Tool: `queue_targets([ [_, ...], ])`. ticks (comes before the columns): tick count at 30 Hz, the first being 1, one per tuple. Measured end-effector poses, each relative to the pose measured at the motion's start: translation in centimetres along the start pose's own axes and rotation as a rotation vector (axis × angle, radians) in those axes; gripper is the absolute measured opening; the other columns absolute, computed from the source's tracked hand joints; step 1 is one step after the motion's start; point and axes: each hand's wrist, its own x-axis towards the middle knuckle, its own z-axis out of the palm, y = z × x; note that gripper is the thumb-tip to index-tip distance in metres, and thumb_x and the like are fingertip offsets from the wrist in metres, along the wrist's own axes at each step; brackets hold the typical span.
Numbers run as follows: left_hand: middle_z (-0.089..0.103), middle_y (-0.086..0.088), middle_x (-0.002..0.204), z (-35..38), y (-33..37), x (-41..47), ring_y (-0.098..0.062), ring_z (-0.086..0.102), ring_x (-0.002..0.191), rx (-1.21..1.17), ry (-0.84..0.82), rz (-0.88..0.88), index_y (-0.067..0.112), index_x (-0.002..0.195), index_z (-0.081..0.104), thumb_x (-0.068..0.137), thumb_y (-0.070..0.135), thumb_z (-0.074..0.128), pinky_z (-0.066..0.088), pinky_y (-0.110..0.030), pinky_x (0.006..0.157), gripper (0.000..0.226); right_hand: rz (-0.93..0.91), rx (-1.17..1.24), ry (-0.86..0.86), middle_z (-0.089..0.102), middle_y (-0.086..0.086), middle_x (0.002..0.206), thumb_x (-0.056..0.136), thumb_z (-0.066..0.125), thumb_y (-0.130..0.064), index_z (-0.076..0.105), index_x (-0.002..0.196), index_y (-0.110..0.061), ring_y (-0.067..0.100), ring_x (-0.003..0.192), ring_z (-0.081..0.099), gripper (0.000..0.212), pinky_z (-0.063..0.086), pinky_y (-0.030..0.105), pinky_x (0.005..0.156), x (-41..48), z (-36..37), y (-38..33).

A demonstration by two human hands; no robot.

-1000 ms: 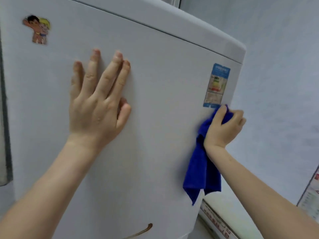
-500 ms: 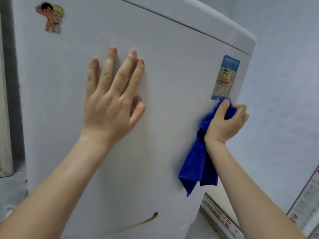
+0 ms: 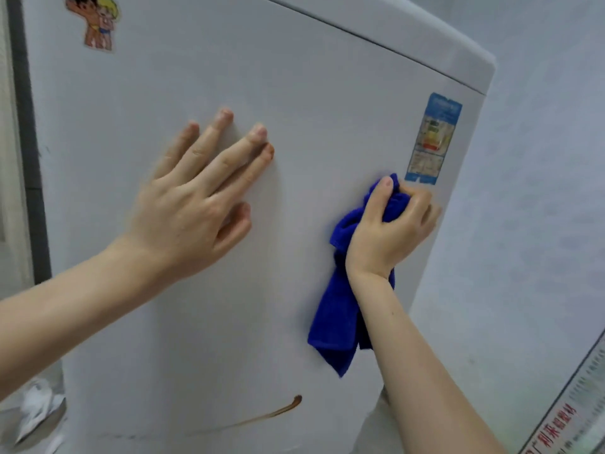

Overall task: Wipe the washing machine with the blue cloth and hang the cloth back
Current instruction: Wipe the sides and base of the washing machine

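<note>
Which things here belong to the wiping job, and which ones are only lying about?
Job: blue cloth, washing machine, right hand gripping the cloth, left hand flat on the machine.
Lying about: cartoon sticker, blue label, printed board at right.

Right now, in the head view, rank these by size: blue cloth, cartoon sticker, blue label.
1. blue cloth, largest
2. blue label
3. cartoon sticker, smallest, its top cut by the frame
</note>
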Motion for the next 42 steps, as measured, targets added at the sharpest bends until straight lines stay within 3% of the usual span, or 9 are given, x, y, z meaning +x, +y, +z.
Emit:
queue_targets([
  [4,0.029,-0.003,0.161,-0.5,-0.5,-2.1,-0.029,0.022,0.150,0.034,-0.031,0.016,0.016,0.154,0.030,0.096,0.024,0.042,0.021,-0.048,0.121,0.060,0.435,-0.133,0.062,0.054,0.021,0.092,0.095,0.059,-0.023,0.056,0.091,0.002,0.039,0.091,0.053,0.026,0.042,0.044,0.081,-6.9,-4.6,6.0],
  [8,0.031,-0.004,0.160,-0.4,0.6,-4.0,-0.030,0.025,0.149,0.038,-0.030,-0.005,0.014,0.154,0.033,0.096,0.021,0.043,0.022,-0.050,0.120,0.059,0.814,-0.199,0.122,0.049,0.017,0.099,0.098,0.053,-0.031,0.051,0.094,-0.003,0.039,0.098,0.052,0.028,0.036,0.039,0.079,-9.3,-5.9,7.2],
  [17,0.038,-0.007,0.155,-0.4,0.6,-4.0,-0.035,0.033,0.145,0.016,0.008,-0.004,0.010,0.149,0.041,0.093,0.016,0.047,0.028,-0.054,0.117,0.057,0.019,-0.001,0.007,0.056,0.008,0.090,0.090,0.063,-0.027,0.061,0.088,-0.005,0.017,0.084,0.044,0.022,0.035,0.023,0.083,-3.3,0.1,-3.0],
  [22,0.038,-0.007,0.156,-0.5,0.6,-4.0,-0.035,0.034,0.144,0.024,0.001,-0.002,0.009,0.149,0.040,0.094,0.015,0.046,0.028,-0.054,0.117,0.057,0.479,-0.072,0.110,0.054,0.009,0.090,0.092,0.064,-0.021,0.057,0.090,0.003,0.036,0.093,0.053,0.025,0.045,0.050,0.084,-7.4,-3.1,1.3],
  [26,0.038,-0.007,0.156,-0.4,0.7,-4.1,-0.035,0.033,0.145,0.017,0.011,-0.010,0.010,0.150,0.039,0.094,0.015,0.046,0.026,-0.054,0.118,0.057,0.735,-0.090,0.142,0.046,0.007,0.098,0.096,0.058,-0.030,0.054,0.096,-0.004,0.035,0.102,0.049,0.027,0.040,0.037,0.083,-7.5,-3.1,1.0],
  [33,0.041,-0.008,0.154,-0.3,1.0,-3.9,-0.035,0.036,0.143,0.037,0.033,-0.009,0.008,0.147,0.043,0.091,0.013,0.048,0.030,-0.055,0.115,0.057,-0.284,0.005,-0.196,0.055,0.013,0.090,0.090,0.067,-0.024,0.066,0.091,-0.008,0.027,0.084,0.049,0.016,0.039,0.030,0.084,-9.8,-0.7,-5.2],
  [35,0.041,-0.007,0.153,-0.4,0.8,-3.8,-0.035,0.037,0.143,0.048,0.037,0.002,0.008,0.147,0.044,0.091,0.013,0.049,0.031,-0.055,0.115,0.056,-0.430,0.038,-0.293,0.056,0.013,0.089,0.091,0.068,-0.027,0.067,0.092,-0.010,0.027,0.082,0.050,0.017,0.041,0.029,0.083,-10.1,-1.0,-4.5],
  [38,0.039,-0.006,0.155,-0.8,0.6,-4.5,-0.032,0.033,0.145,0.021,-0.003,-0.003,0.010,0.148,0.042,0.091,0.013,0.048,0.028,-0.051,0.118,0.057,-0.242,0.049,-0.199,0.054,0.012,0.090,0.090,0.069,-0.024,0.067,0.091,-0.003,0.023,0.086,0.049,0.021,0.040,0.026,0.086,-7.8,-1.8,-1.6],
  [42,0.036,-0.004,0.157,-1.2,0.9,-6.4,-0.030,0.029,0.147,0.022,-0.058,-0.025,0.013,0.151,0.039,0.092,0.015,0.047,0.026,-0.050,0.118,0.059,0.324,-0.014,0.067,0.050,0.008,0.093,0.091,0.065,-0.024,0.060,0.094,0.001,0.031,0.094,0.053,0.026,0.035,0.024,0.081,-4.7,-2.3,1.4],
])
